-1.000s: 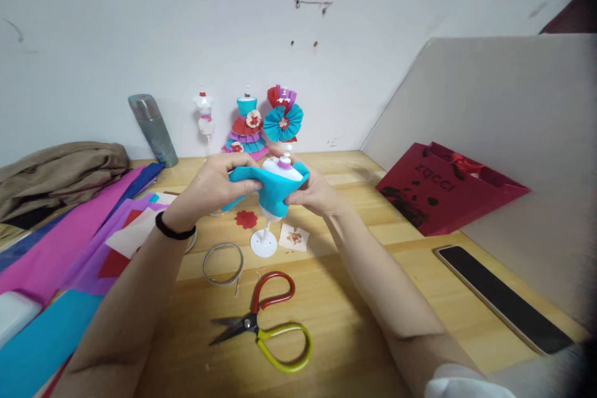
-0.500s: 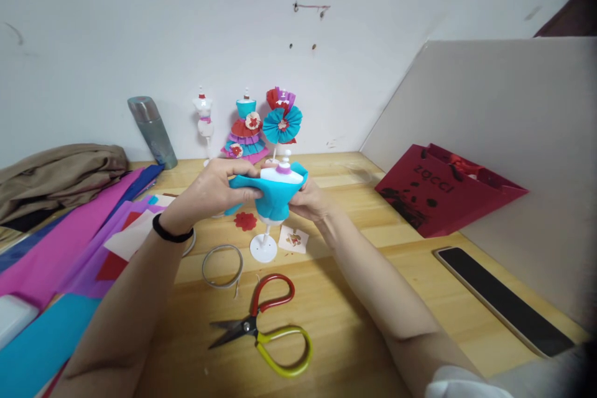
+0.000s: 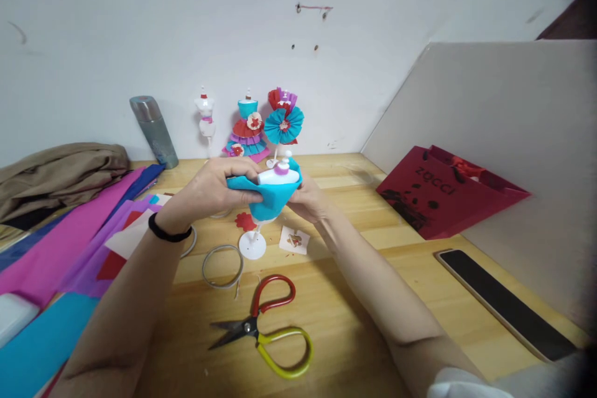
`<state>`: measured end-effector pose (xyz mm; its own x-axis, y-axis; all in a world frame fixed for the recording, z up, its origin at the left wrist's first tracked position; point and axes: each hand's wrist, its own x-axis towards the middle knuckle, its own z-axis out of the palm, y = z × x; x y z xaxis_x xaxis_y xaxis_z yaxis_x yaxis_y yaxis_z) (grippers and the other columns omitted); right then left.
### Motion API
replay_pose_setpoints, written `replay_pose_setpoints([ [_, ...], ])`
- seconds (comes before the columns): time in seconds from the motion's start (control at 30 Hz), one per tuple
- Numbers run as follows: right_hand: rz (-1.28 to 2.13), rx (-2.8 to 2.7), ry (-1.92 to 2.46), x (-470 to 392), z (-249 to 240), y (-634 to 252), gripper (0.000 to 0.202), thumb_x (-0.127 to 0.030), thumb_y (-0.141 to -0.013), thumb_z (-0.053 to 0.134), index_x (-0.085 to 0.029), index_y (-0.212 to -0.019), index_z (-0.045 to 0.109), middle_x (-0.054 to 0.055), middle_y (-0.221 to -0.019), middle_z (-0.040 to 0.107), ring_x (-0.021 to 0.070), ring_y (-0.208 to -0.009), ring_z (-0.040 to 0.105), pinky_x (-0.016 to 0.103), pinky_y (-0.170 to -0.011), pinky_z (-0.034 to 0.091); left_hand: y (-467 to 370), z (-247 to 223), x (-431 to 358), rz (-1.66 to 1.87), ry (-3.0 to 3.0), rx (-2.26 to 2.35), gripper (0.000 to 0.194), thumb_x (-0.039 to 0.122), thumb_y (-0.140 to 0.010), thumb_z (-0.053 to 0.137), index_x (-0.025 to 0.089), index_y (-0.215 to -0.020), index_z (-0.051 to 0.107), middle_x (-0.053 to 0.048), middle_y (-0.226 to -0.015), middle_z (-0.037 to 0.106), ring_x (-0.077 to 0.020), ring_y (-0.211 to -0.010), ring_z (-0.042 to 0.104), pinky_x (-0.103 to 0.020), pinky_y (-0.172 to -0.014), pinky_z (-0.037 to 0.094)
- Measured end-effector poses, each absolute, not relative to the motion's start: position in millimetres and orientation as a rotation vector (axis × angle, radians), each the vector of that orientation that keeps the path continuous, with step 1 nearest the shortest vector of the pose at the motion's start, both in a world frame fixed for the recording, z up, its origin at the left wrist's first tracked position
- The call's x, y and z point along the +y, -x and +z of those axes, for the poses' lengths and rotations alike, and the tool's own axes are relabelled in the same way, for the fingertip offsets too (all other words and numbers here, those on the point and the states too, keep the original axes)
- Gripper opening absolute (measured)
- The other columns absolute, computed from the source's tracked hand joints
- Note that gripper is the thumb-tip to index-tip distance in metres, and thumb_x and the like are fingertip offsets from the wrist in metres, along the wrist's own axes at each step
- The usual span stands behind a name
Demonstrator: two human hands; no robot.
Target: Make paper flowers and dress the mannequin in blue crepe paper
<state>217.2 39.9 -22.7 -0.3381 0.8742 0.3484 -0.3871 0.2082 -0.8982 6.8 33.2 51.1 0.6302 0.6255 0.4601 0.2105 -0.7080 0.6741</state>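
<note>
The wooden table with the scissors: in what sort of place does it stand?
Probably a small craft workspace: scissors, coloured sheets and a miniature mannequin with turquoise material against it suggest this.

Scuffed white wall (image 3: 396, 0) with small holes behind a wooden tabletop (image 3: 373, 199).

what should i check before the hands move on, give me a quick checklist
1. Left hand gripping the turquoise cloth: ok, pinched between thumb and fingers.
2. Right hand grip: cannot tell, fingertips hidden behind the cloth.
3. White mannequin upright: not ok, it leans.
4. Cloth closed at the back: cannot tell, out of sight.
5. Scissors apart from both hands: ok.
6. Scissor blades closed: not ok, spread apart.
</note>
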Motion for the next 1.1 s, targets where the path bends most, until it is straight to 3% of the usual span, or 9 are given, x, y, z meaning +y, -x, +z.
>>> replay_pose_setpoints([
  [0.17, 1.357, -1.337, 0.542, 38.8, -20.1, -218.0, 0.057, -0.046, -0.046, 0.095, -0.024, -0.089, 0.065, -0.001, -0.083, 0.068, 0.0171, -0.074, 0.063, 0.030, -0.071, 0.054, -7.1, 50.2, 33.3, 0.945, -2.287, 0.626, 0.014, 0.027, -0.076, 0.074, 0.015, -0.075, 0.067, -0.007, -0.088, 0.074, -0.0203, -0.087, 0.066, -0.031, -0.080, 0.051],
  [0.37, 1.309, -1.300, 0.562, 39.9, -18.7, -218.0, 0.074, -0.046, -0.043, 0.096, -0.027, -0.107, 0.063, 0.002, -0.105, 0.066, 0.0192, -0.091, 0.061, 0.030, -0.078, 0.051, -4.1, 45.5, 39.3, 0.969, -2.291, 0.669, 0.014, 0.027, -0.075, 0.075, 0.015, -0.077, 0.068, -0.005, -0.087, 0.073, -0.0193, -0.084, 0.066, -0.029, -0.077, 0.051],
  [0.57, 1.168, -1.281, 0.630, 41.0, -18.9, -218.0, 0.055, -0.048, -0.046, 0.095, -0.023, -0.076, 0.056, -0.003, -0.077, 0.059, 0.0131, -0.069, 0.053, 0.026, -0.064, 0.046, -4.0, 47.6, 38.1, 0.937, -2.277, 0.740, 0.016, 0.030, -0.074, 0.075, 0.016, -0.076, 0.068, -0.004, -0.082, 0.073, -0.0191, -0.080, 0.066, -0.029, -0.075, 0.052],
  [0.87, 1.230, -1.352, 0.614, 34.2, -15.2, -216.9, 0.044, -0.052, -0.056, 0.090, -0.024, -0.086, 0.072, 0.003, -0.091, 0.075, 0.0236, -0.090, 0.068, 0.042, -0.090, 0.053, -4.6, 46.1, 39.6, 0.946, -2.188, 0.815, 0.019, 0.031, -0.071, 0.076, 0.014, -0.079, 0.071, -0.003, -0.076, 0.071, -0.0165, -0.071, 0.062, -0.026, -0.066, 0.050],
  [1.1, 1.230, -1.406, 0.582, 29.7, -11.5, -217.9, 0.034, -0.049, -0.065, 0.086, -0.024, -0.086, 0.077, 0.004, -0.091, 0.077, 0.0251, -0.092, 0.070, 0.042, -0.088, 0.054, -4.9, 48.9, 38.4, 0.968, -2.193, 0.840, 0.019, 0.031, -0.069, 0.076, 0.015, -0.076, 0.069, -0.001, -0.071, 0.066, -0.0140, -0.066, 0.057, -0.024, -0.062, 0.047],
])
